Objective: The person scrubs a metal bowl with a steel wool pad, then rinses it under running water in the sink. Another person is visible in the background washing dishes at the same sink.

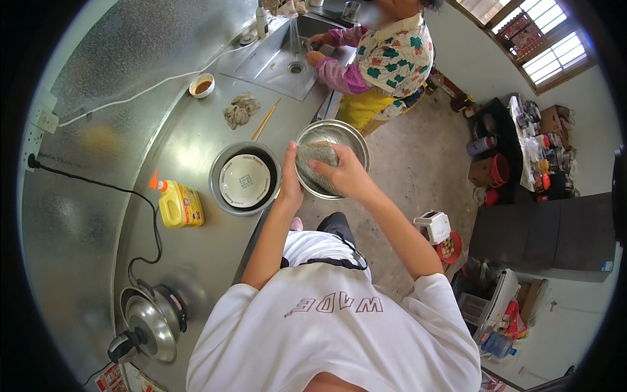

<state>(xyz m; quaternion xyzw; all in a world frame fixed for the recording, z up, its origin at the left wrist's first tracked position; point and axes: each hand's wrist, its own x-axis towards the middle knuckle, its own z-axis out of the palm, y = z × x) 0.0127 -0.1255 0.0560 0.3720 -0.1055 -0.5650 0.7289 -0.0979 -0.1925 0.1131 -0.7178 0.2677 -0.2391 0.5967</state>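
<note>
In front of my waist, a round stainless steel basin (353,139) is held beside the counter edge, above the floor. My left hand (291,182) grips its left rim, with some fingers out of sight. My right hand (347,171) clasps a grey mesh scouring cloth (313,156) over the basin, the thumb lying across the cloth. Just left of my left hand, a grey metal pot (215,196) stands on the counter with a white patterned plate (245,181) inside it.
The steel counter (210,255) bears a yellow detergent bottle (181,205), chopsticks (266,120), a crumpled rag (241,110), a small bowl of brown liquid (202,86) and a kettle (152,318). Another person (392,59) works at the running sink (274,68).
</note>
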